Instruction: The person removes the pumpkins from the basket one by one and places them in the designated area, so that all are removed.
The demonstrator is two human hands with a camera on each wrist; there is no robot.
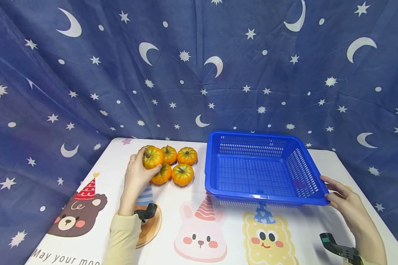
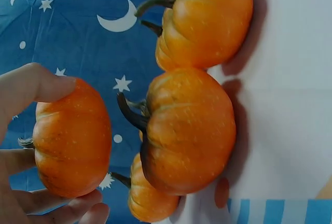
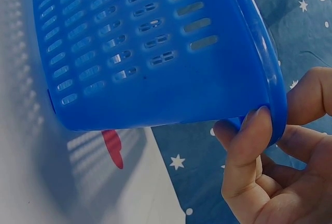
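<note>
My left hand (image 1: 137, 176) grips a small orange pumpkin (image 1: 153, 157), thumb on one side and fingers on the other. In the left wrist view, this pumpkin (image 2: 72, 140) is held apart from the others, its short stem toward the palm. Several similar pumpkins, among them a front one (image 1: 182, 175) and a back one (image 1: 187, 155), sit grouped on the table beside and under that hand. At the other side, my right hand (image 1: 349, 206) pinches the rim of a blue plastic basket (image 1: 252, 197) at its front right corner. The right wrist view shows the thumb and fingers on the rim (image 3: 270, 73).
A white tablecloth (image 1: 166, 224) with cartoon animal prints covers the table. Behind it hangs a dark blue curtain (image 1: 172, 81) with moons and stars. The slotted basket has nothing inside and stands right of the pumpkins, with a gap of tablecloth between them.
</note>
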